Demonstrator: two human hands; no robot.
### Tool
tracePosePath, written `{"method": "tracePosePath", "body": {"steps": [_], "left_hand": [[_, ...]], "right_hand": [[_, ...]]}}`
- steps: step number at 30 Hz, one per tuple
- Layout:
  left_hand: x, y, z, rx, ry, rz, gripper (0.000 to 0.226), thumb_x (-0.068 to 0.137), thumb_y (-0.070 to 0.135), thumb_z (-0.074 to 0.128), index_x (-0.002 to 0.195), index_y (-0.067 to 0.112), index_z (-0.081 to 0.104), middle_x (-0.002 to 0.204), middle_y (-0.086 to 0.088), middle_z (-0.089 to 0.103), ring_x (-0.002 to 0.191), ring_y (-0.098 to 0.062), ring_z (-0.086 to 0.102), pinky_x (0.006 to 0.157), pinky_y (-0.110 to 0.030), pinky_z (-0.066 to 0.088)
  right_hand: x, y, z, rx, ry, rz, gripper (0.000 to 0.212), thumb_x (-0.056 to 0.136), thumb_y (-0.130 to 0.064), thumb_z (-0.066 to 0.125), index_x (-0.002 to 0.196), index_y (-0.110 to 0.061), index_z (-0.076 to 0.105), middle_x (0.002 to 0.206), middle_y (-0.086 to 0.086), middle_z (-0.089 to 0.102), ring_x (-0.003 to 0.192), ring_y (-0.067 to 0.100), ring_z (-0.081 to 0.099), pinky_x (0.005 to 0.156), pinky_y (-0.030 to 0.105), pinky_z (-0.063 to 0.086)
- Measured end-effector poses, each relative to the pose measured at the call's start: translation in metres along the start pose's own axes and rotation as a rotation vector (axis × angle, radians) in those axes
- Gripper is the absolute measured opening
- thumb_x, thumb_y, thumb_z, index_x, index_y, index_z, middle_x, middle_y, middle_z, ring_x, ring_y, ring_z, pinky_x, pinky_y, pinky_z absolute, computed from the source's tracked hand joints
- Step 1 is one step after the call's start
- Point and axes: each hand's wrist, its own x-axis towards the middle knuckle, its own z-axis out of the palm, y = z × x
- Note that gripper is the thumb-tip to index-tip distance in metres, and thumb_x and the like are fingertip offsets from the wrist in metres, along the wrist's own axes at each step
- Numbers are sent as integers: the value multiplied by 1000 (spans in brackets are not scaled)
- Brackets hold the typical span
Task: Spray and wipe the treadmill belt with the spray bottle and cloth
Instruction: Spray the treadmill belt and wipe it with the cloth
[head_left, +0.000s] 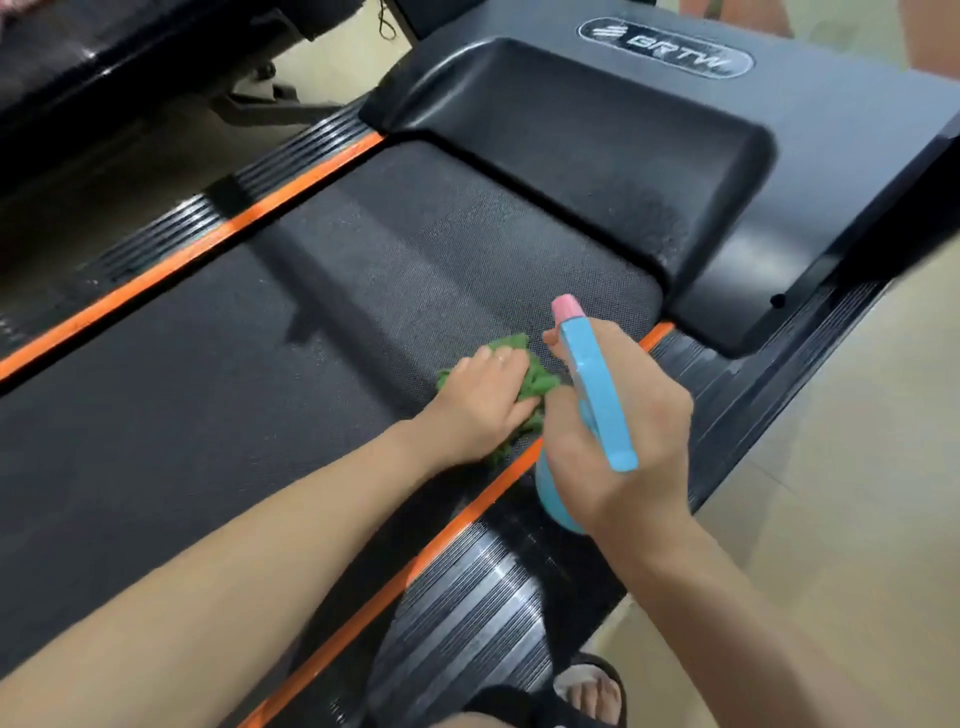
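Black textured treadmill belt (218, 395) running diagonally across the view, flanked by orange stripes (208, 244) and ribbed side rails (467, 613). Green cloth (535, 382) bunched on the belt near its right edge, close to the motor cover (597, 156). Left hand (480, 402) flat on top of the cloth, fingers laid fairly straight and pressing it down onto the belt. Right hand (621, 426) just beside, fingers wrapped round the neck of a blue spray bottle (592, 384) held above the right orange stripe, pink nozzle tip pointing toward the front of the belt. Beyond the cover, an oval logo badge (665, 47). Pale floor (831, 467) to the right; a foot in a black sandal (592, 691) at the bottom edge beside the rail.
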Motion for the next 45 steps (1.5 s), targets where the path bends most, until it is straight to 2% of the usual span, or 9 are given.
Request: {"method": "tracePosePath", "body": {"steps": [3,7,11,14,17,26,31,38,45], "left_hand": [[-45,6,-8,-54,3,126,35,90,46,42,90,12,51,89,-8,58,81,-31,52,67,-41,44],[-19,4,-10,74,-10,172,32,94,46,39,90,15,47,89,-3,52,80,-25,49,69,-41,44],[19,14,-8,110,-78,74,28,98,43,43,100,15,48,101,-4,53,92,-24,49,81,-39,41],[59,21,-5,71,5,45,30,98,39,45,102,10,49,103,-9,54,92,-29,50,79,-42,39],[96,38,-2,10,17,-173,29,98,37,46,105,9,48,110,-12,55,98,-33,50,79,-42,35],[-52,17,-16,-124,-112,-159,32,93,43,46,100,13,51,100,-5,55,91,-29,50,83,-46,44],[-73,18,-14,-131,-86,-273,26,96,39,50,99,13,49,105,-6,56,98,-30,50,87,-43,41],[-73,20,-9,-142,-33,-312,25,96,42,47,101,17,49,103,-1,56,97,-25,50,86,-41,40],[-71,22,-11,-123,-48,-324,27,97,43,44,103,18,49,104,0,55,98,-23,49,89,-41,41]], "right_hand": [[13,12,-30,-85,63,122,29,77,2,53,100,-6,69,83,13,66,73,24,58,69,19,43],[37,30,-52,-144,138,153,31,77,1,53,100,-8,72,84,10,69,72,25,61,69,27,50],[46,38,-43,-154,147,116,26,75,-3,51,95,-3,68,82,18,66,73,28,58,69,31,46],[48,40,-35,-154,158,121,24,75,0,54,94,-5,67,79,17,64,71,29,55,68,33,44],[50,38,-35,-158,164,115,24,74,7,54,93,-2,65,80,18,64,70,28,55,67,28,43],[71,34,-66,-252,-76,246,12,70,-16,49,74,-7,57,70,14,59,70,40,57,61,46,51],[72,38,-74,-665,-375,464,24,64,-29,46,74,-9,57,72,6,63,71,35,60,62,33,42],[75,33,-66,-750,-377,525,13,79,-19,55,84,-10,63,88,5,65,84,36,59,71,33,40],[74,14,-38,-653,-443,526,29,72,-23,51,92,-10,68,87,8,69,86,37,65,81,38,55]]}}
